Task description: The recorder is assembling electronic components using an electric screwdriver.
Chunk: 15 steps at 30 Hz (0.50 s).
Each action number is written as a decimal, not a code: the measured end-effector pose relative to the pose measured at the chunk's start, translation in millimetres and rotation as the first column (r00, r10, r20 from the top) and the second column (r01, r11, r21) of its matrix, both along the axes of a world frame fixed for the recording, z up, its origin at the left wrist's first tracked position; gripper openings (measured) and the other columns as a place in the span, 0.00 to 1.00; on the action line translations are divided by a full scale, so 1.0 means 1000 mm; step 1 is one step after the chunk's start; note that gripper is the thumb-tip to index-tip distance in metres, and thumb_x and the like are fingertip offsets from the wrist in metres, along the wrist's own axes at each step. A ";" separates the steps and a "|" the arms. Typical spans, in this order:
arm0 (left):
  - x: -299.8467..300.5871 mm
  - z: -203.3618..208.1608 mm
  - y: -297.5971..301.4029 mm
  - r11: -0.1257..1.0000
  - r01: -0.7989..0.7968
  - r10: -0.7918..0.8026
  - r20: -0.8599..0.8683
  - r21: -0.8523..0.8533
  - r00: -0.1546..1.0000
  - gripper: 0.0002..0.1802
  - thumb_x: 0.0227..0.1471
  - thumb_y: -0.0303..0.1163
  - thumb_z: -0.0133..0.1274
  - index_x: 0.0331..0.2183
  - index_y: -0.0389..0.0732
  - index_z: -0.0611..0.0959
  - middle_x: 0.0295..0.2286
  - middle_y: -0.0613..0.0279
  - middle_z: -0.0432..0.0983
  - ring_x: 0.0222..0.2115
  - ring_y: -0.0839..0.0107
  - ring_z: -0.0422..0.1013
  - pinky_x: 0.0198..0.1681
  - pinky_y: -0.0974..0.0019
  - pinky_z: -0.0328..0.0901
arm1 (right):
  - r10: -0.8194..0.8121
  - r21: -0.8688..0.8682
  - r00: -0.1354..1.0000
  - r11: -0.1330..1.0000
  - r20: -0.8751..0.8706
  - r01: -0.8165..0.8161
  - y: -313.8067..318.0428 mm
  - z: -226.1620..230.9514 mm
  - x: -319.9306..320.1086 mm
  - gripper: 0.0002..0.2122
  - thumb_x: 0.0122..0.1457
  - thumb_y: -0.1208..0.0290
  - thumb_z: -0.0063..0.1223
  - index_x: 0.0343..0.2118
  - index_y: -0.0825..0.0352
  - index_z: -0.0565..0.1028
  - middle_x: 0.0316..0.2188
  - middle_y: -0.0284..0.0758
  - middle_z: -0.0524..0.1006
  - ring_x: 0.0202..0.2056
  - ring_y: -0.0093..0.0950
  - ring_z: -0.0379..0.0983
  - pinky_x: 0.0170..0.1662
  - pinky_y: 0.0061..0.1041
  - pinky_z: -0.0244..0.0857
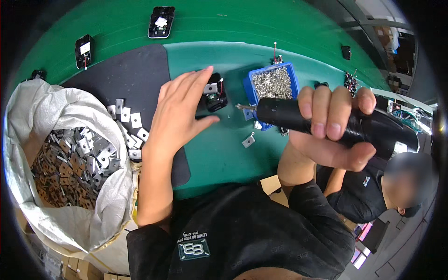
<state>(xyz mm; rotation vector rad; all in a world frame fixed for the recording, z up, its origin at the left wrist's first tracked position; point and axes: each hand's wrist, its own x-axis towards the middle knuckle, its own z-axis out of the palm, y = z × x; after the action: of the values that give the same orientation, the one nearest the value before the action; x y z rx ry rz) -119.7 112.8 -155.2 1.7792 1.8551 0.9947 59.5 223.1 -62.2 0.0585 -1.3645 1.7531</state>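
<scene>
My left hand is open, its fingers stretched and its thumb apart. Just right of its fingers lies a small black plastic housing with a metal plate, a green circuit board and a short wire inside; whether the fingers touch it I cannot tell. In my right hand is a black electric screwdriver, held raised and sideways with its bit toward the left. Behind the screwdriver stands a blue bin filled with small silvery screws. A loose metal plate lies on the green mat nearer to me.
At the left, a white woven sack holds many metal plates. More plates lie on a dark mat. Other black housings rest on the green surface further off. Another person sits at the right.
</scene>
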 end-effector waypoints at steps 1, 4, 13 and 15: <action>-0.001 -0.003 0.001 1.000 0.002 -0.002 0.010 0.008 1.000 0.46 0.29 0.31 0.67 0.54 0.41 0.67 0.46 0.55 0.69 0.50 0.58 0.63 0.51 0.58 0.57 | 0.000 0.025 1.000 1.000 0.018 -0.001 -0.001 -0.001 -0.006 0.23 0.52 0.55 0.57 0.47 0.57 0.64 0.25 0.24 0.68 0.26 0.18 0.64 0.39 0.24 0.57; -0.003 -0.010 0.002 1.000 -0.006 0.006 0.049 -0.005 0.999 0.43 0.31 0.29 0.65 0.54 0.43 0.69 0.46 0.56 0.69 0.49 0.58 0.65 0.51 0.58 0.57 | -0.182 -0.016 0.983 0.983 0.009 0.182 -0.010 -0.013 -0.025 0.25 0.50 0.59 0.58 0.48 0.63 0.62 0.20 0.28 0.67 0.22 0.25 0.65 0.33 0.30 0.62; -0.001 -0.003 0.006 0.995 -0.073 0.070 0.058 0.062 0.996 0.36 0.35 0.30 0.63 0.51 0.43 0.71 0.43 0.61 0.72 0.44 0.61 0.66 0.47 0.61 0.58 | -0.318 -0.016 0.938 0.946 0.136 0.323 -0.005 -0.024 -0.039 0.23 0.50 0.61 0.59 0.44 0.64 0.61 0.18 0.29 0.65 0.21 0.25 0.65 0.33 0.29 0.63; -0.001 -0.004 0.008 0.997 -0.040 0.035 0.070 0.064 0.997 0.35 0.35 0.31 0.62 0.50 0.44 0.72 0.42 0.62 0.73 0.44 0.63 0.67 0.46 0.62 0.58 | -0.327 -0.032 0.934 0.942 0.146 0.335 -0.004 -0.026 -0.038 0.23 0.50 0.62 0.59 0.44 0.64 0.61 0.18 0.29 0.65 0.21 0.25 0.65 0.33 0.29 0.63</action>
<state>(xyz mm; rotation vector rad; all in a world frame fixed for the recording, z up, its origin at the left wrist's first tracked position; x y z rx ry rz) -120.6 120.7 -159.5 1.7300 1.8401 1.1290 21.9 219.1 -88.3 -0.3146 -1.3343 1.5294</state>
